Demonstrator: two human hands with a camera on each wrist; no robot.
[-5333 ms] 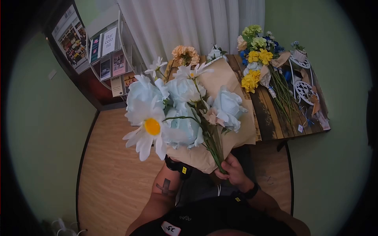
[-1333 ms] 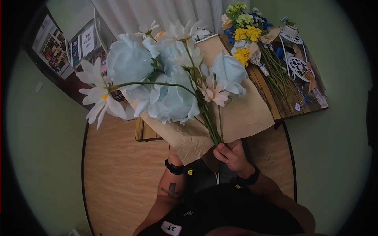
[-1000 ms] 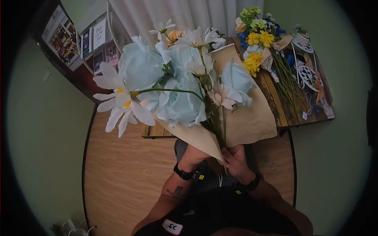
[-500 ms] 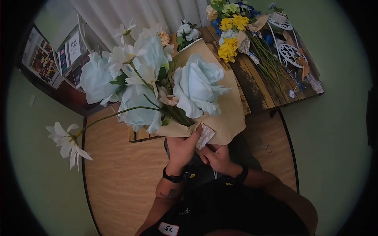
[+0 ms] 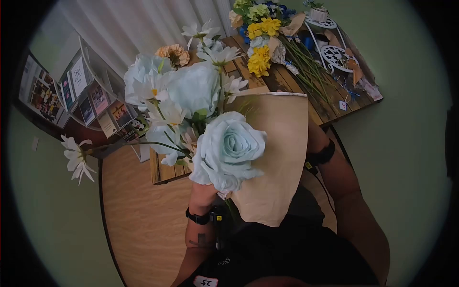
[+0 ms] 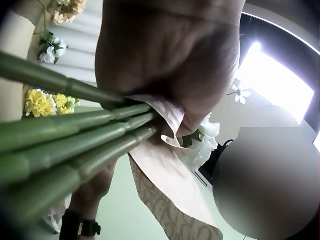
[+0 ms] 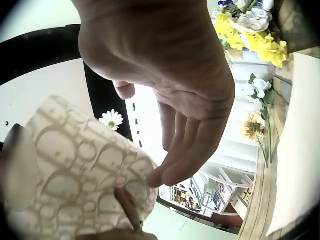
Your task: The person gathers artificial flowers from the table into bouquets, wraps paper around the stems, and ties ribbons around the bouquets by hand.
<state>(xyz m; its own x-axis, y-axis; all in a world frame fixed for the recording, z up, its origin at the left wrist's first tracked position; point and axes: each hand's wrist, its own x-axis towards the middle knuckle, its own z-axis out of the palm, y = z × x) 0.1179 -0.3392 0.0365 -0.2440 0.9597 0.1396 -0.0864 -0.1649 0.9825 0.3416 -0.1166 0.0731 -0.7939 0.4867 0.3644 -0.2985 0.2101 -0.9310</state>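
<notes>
My left hand [image 5: 204, 193] grips the bouquet low down, below the large pale blue rose [image 5: 234, 148]. The left wrist view has that hand [image 6: 170, 65] curled round several thick green stems [image 6: 65, 125] and a fold of patterned paper [image 6: 175, 200]. Plain brown paper [image 5: 277, 167] spreads at the bouquet's right and hides my right hand in the head view. My right hand [image 7: 165, 75] has its fingers loosely extended and thumb apart, the fingertips at the edge of the patterned side [image 7: 75, 165]; whether they touch it I cannot tell. A white daisy [image 5: 76, 158] sticks out left.
Behind the bouquet stands a wooden table [image 5: 306, 95] with yellow flowers [image 5: 260, 60], loose stems and a white metal stand [image 5: 337, 57]. Peach flowers [image 5: 174, 55] lie farther left. A brochure rack [image 5: 98, 100] stands at the left by the curtain [image 5: 143, 24].
My right hand has left the stems and moved right and up, behind the brown paper. The paper now stands spread out at the right. My left hand has come round to grip the bouquet's base.
</notes>
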